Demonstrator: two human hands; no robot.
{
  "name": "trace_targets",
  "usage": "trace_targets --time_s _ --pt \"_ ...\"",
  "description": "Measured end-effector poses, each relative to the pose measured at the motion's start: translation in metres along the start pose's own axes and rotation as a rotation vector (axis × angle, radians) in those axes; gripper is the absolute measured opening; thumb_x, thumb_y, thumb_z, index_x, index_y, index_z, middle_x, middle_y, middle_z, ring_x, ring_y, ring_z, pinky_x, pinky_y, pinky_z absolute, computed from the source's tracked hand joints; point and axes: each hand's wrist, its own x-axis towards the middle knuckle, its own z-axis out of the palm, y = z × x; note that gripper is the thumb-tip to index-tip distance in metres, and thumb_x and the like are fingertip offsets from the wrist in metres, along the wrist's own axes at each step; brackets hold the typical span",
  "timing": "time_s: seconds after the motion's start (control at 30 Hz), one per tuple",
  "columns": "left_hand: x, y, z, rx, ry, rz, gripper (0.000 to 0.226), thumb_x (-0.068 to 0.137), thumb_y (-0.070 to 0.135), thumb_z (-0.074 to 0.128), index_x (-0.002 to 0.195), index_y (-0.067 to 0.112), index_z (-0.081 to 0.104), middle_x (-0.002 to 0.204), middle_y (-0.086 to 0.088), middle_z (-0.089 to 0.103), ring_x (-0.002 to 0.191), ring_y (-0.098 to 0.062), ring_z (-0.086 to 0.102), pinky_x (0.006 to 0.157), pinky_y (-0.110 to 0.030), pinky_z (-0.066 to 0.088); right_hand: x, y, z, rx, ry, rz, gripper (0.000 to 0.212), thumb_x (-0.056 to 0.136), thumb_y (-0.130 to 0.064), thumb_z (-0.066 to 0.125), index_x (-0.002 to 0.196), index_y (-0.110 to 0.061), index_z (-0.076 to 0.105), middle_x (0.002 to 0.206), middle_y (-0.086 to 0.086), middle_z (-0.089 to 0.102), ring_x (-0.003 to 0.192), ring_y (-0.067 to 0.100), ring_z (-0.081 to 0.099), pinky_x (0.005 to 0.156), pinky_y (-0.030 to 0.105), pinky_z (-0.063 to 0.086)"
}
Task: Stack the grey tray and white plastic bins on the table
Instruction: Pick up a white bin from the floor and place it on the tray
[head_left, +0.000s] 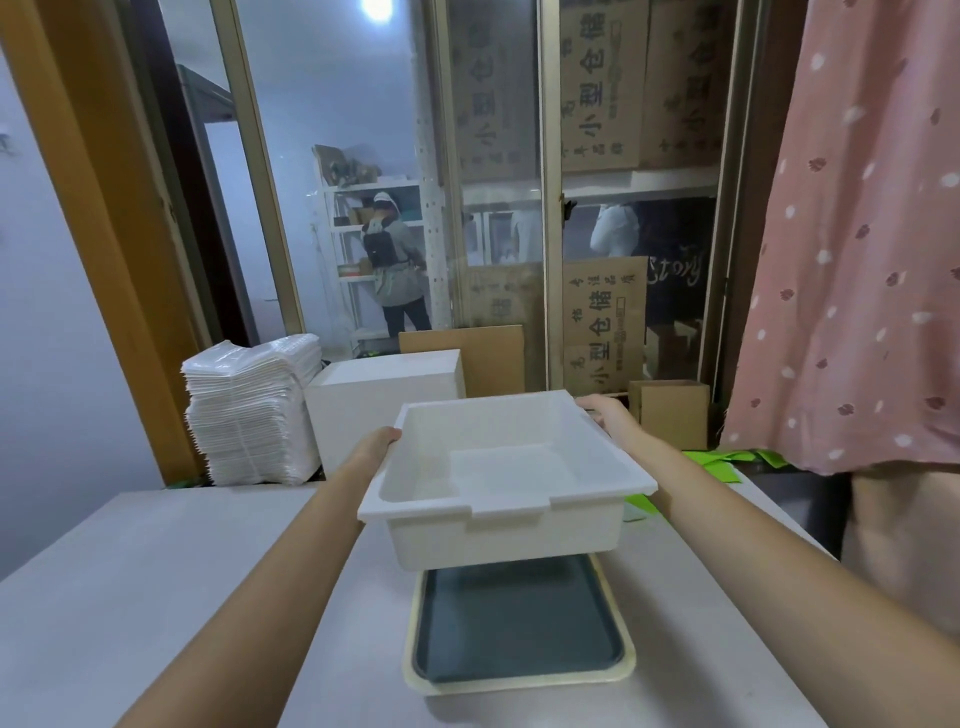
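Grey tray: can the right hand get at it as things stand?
Probably not yet. The right hand and left hand both grip the white bin, which hangs over the grey tray's far part; its near part lies uncovered.

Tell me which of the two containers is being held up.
The white bin, gripped at its sides by both hands; the grey tray lies flat on the table beneath it.

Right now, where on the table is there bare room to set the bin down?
Bare table lies left of the grey tray, out to the table's left edge, with a narrower strip to the tray's right. The white bin, held by the left hand and right hand, covers the tray's far end. Green scraps crowd the far right.
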Motion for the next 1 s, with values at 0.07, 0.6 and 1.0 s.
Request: trace_targets --time_s 0.07,0.6,1.0 --pt "0.000 -0.017 0.006 0.011 -0.020 -0.028 0.024 0.098 0.014 0.043 0.077 0.004 0.048 0.072 -0.011 0.046 0.062 -0.022 0.045 0.054 -0.031 0.034 0.001 0.018 -0.005 -0.014 0.038 0.054 0.027 0.096 -0.022 0.044 0.076 -0.006 0.055 0.062 0.010 0.060 0.060 0.024 0.055 0.060 0.029 0.038" --pt "0.004 -0.089 0.024 -0.008 -0.056 -0.117 0.029 0.101 0.024 0.038 0.092 0.004 0.058 0.077 -0.011 0.058 0.067 -0.024 0.054 0.060 -0.032 0.040 -0.002 0.096 -0.019 -0.067 0.039 0.128 0.024 0.088 -0.016 0.053 0.065 -0.011 0.046 0.038 -0.003 0.053 0.031 0.011 0.053 0.051 0.026 0.037" --pt "0.005 -0.097 0.024 -0.081 -0.092 -0.124 0.046 0.102 0.030 0.038 0.128 -0.005 0.053 0.083 -0.013 0.060 0.075 -0.028 0.057 0.075 -0.037 0.044 -0.001 0.101 -0.021 -0.195 0.106 0.126 0.032 0.098 -0.014 0.044 0.066 -0.014 0.047 0.047 -0.003 0.055 0.036 0.008 0.054 0.049 0.025 0.036"
